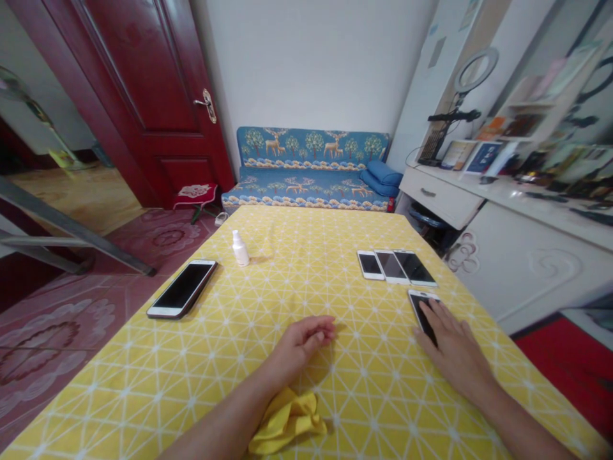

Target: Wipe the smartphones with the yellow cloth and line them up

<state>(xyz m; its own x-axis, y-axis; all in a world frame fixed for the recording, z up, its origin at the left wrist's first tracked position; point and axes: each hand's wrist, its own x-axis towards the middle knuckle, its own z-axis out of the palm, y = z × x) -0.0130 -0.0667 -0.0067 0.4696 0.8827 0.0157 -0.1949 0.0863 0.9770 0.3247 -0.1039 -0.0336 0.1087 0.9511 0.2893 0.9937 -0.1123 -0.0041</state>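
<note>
My right hand [453, 354] lies over a white-framed smartphone [424, 313] on the table's right side. Its thumb is by the phone's left edge and the fingers reach across the dark screen, hiding the lower right part. My left hand [306, 338] rests on the tablecloth near the middle, fingers loosely curled, with nothing visible in them. A crumpled yellow cloth [290, 421] lies beside my left forearm, which partly covers it. Just beyond the right hand, a small white phone [370, 264], a middle phone [391, 266] and a larger phone [416, 267] lie side by side, screens up.
On the left of the yellow patterned tablecloth [230, 358] lies a large phone [184, 289] with a dark edge. Near it stands a white spray bottle [240, 249]. A blue sofa [311, 169] is behind the table, and a white cabinet [527, 249] stands at right.
</note>
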